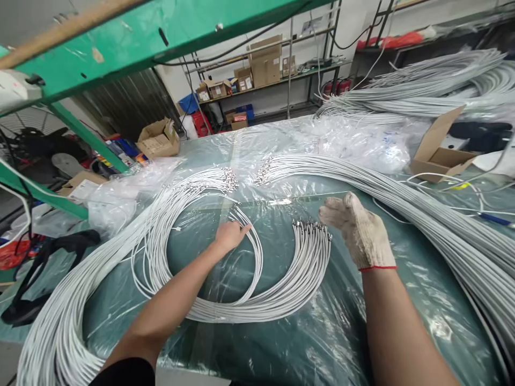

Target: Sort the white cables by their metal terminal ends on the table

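Note:
My bare left hand [230, 235] lies near the middle of the table, its fingers reaching onto the thin end of a looped bundle of grey cables [281, 292] with metal tips. In its white knit glove, my right hand [357, 228] is loosely curled just right of that bundle's other tipped ends [311, 228]. Whether the gloved fingers grip a cable is hidden. A larger coil of grey cables [161, 214] curves round the left of my left hand.
A long thick bundle of cables [422, 209] sweeps along the right side. Clear plastic sheeting [354, 139] covers the green table. An open cardboard box [440, 155] sits at the right, more cables [434, 86] behind it. Green frame beams [120, 37] stand at the left.

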A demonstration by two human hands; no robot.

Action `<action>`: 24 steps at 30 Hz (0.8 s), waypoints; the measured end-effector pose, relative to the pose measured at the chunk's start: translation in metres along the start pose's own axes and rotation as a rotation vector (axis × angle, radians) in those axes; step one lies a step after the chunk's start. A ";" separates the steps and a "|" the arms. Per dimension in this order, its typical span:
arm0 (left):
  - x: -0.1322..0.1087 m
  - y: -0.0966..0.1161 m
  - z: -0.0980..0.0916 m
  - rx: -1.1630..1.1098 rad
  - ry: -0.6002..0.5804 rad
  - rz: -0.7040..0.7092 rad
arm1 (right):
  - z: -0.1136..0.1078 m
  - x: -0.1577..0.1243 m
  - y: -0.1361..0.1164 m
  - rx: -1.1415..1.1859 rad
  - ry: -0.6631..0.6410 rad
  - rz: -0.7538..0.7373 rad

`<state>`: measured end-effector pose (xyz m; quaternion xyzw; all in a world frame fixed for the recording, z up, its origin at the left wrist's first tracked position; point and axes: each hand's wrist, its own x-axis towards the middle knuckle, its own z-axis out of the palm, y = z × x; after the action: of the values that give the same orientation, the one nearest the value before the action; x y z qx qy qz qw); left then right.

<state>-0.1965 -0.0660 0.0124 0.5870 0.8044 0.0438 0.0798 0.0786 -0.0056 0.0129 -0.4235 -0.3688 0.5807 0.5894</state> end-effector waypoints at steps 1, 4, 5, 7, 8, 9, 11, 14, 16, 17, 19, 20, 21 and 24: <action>0.000 0.001 0.004 0.025 -0.016 -0.007 | 0.000 0.000 0.001 -0.022 0.004 -0.009; -0.009 0.015 0.009 0.058 -0.010 0.022 | 0.000 0.002 0.006 -0.054 0.011 -0.030; -0.014 0.022 0.009 0.043 -0.009 0.062 | 0.000 0.003 0.008 -0.069 0.016 -0.027; -0.029 0.036 0.011 -0.045 -0.028 0.199 | -0.001 0.005 0.010 -0.114 0.020 -0.017; -0.037 0.043 0.014 -0.105 -0.049 0.287 | -0.002 0.006 0.010 -0.135 0.022 -0.015; -0.046 0.051 0.018 -0.165 -0.076 0.367 | -0.003 0.007 0.011 -0.151 0.020 -0.012; -0.061 0.064 0.029 -0.247 -0.127 0.455 | -0.004 0.009 0.012 -0.164 0.014 -0.006; -0.073 0.080 0.045 -0.258 -0.185 0.401 | -0.004 0.011 0.013 -0.165 0.016 -0.005; -0.074 0.087 0.049 -0.272 -0.218 0.340 | -0.005 0.013 0.013 -0.168 0.028 -0.007; -0.073 0.089 0.049 -0.294 -0.236 0.322 | -0.005 0.013 0.013 -0.172 0.033 -0.007; -0.070 0.089 0.046 -0.355 -0.267 0.300 | -0.005 0.012 0.012 -0.177 0.029 -0.001; -0.069 0.088 0.043 -0.394 -0.271 0.290 | -0.005 0.012 0.011 -0.177 0.026 0.002; -0.068 0.086 0.040 -0.449 -0.275 0.276 | -0.005 0.011 0.010 -0.173 0.021 0.003; -0.066 0.082 0.030 -0.779 -0.357 0.206 | -0.005 0.008 0.006 -0.145 0.028 -0.022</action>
<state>-0.0941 -0.1042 0.0011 0.5887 0.6389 0.2494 0.4280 0.0812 0.0022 0.0049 -0.4689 -0.4062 0.5400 0.5687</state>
